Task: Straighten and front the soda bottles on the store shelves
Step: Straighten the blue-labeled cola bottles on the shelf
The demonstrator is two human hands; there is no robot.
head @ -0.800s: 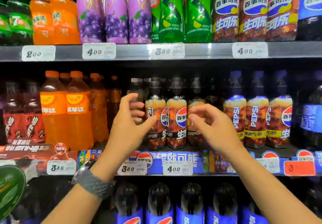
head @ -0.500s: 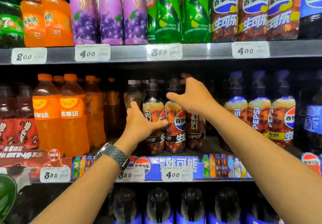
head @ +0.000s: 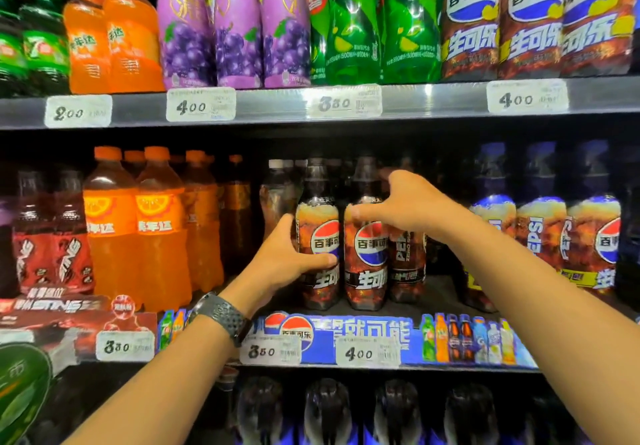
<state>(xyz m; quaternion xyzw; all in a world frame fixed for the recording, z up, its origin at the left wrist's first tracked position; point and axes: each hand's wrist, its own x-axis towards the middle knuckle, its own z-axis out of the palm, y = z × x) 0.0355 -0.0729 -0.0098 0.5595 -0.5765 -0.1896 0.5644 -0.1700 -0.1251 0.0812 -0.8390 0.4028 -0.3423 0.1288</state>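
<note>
Head cam: L hand (head: 285, 263) wraps 1st cola (head: 317, 237), thumb across label. R hand (head: 414, 205) sits over 3rd cola (head: 407, 261), thumb out on 2nd cola (head: 367, 254); fingers curl behind, grip can't tell. All 3 upright, touching, at mid shelf (head: 441, 292) front.

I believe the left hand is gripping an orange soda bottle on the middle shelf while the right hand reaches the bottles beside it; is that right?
Not quite. In the head view the left hand grips a dark cola bottle with a Pepsi logo; the orange bottles stand untouched further left. The rest holds: middle shelf, right hand on the neighbouring bottles.
</note>
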